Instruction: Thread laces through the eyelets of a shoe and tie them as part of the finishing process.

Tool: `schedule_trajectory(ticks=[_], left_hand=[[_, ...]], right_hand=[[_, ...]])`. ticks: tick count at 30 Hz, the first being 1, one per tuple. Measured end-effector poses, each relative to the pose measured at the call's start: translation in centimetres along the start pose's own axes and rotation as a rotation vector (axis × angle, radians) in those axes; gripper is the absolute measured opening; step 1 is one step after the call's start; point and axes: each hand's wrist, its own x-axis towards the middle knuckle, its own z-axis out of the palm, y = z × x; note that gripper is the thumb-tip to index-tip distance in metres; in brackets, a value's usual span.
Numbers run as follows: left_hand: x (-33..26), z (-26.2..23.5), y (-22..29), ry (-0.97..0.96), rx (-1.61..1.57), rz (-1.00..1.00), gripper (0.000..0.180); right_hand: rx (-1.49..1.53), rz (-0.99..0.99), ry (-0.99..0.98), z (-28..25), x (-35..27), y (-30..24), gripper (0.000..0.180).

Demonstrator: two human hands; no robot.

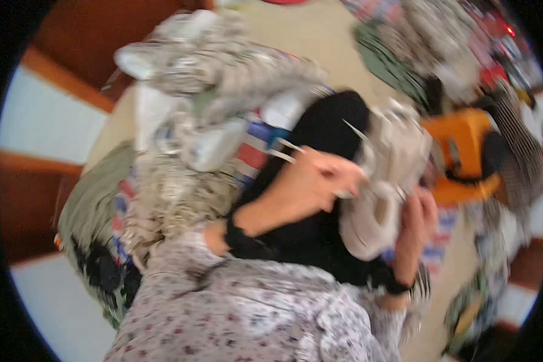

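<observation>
A bundle of off-white cord (374, 226), gathered tight at its middle, lies over my black-clad lap (329, 120). My left hand (320, 181) is closed at the bundle's left side, its fingers pinched on a pale strand of the cord. Two white ends stick out behind its knuckles, and a thin end points up beside the bundle. Along the lower right of the bundle my right hand (417, 220) is curled against it, holding it from that side. Motion blurs both hands, and part of the right fingers is hidden behind the cord.
Piles of similar pale cord bundles (223, 72) lie to the left and far left on a striped sack (253, 151). An orange plastic stool (461, 151) stands at right. Green cloth (389, 57) and more bundles lie at the far right.
</observation>
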Motion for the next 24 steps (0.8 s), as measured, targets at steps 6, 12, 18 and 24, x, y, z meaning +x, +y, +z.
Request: schedule_trajectory(ticks=[6, 12, 18, 24], left_hand=[[0.2, 0.3, 0.2, 0.043, 0.086, 0.048, 0.024], [0.9, 1.2, -0.4, 0.028, 0.206, 0.031, 0.024], [0.9, 2.2, -0.9, -0.002, 0.219, 0.067, 0.026], [0.9, 2.1, -1.2, -0.007, 0.169, 0.035, 0.026]], right_hand=[[0.347, 0.051, -0.066, -0.1, -0.2, 0.1, 0.013], [0.286, 0.015, -0.041, 0.3, -0.3, -0.2, 0.015], [0.239, -0.004, -0.035, 0.3, -0.1, 0.0, 0.013], [0.096, -0.054, 0.041, 0.9, -0.3, -0.9, 0.011]])
